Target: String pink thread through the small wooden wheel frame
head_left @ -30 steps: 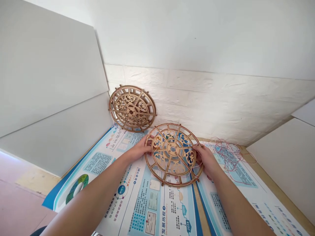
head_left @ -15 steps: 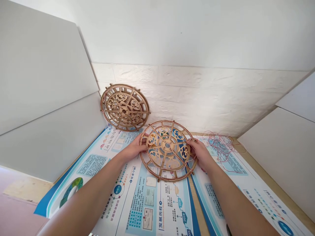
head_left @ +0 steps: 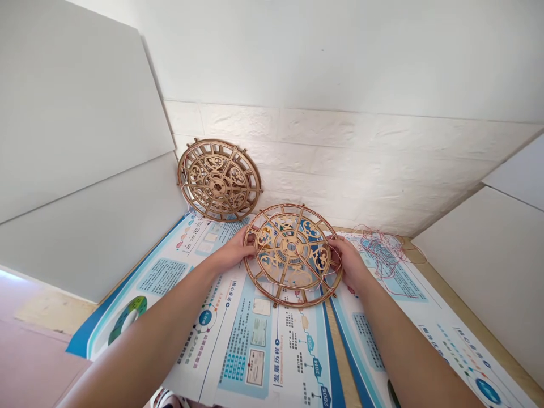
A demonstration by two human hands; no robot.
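In front of me is a round openwork wooden wheel point(head_left: 293, 247) with spokes, scroll cut-outs and a ringed hub, tilted above the printed sheets. My left hand point(head_left: 240, 249) grips its left rim, thumb on the front face. On the opposite rim my right hand point(head_left: 346, 258) is closed, with part of its fingers behind the wheel. A thin pale wire point(head_left: 272, 280) loops loosely across the wheel's face. Behind and to the left, a stack of similar wooden wheels point(head_left: 219, 182) leans against the wall.
Tangled pink wire point(head_left: 385, 252) lies at the back right. Printed poster sheets point(head_left: 250, 362) cover the wooden tabletop point(head_left: 342, 362). A white brick-patterned wall point(head_left: 340, 136) stands behind, with grey panels at the left point(head_left: 127, 226) and right point(head_left: 488, 243).
Both hands keep hold of the wheel, which sits nearly the same. The whole view has shifted slightly, with things a little further right and higher.
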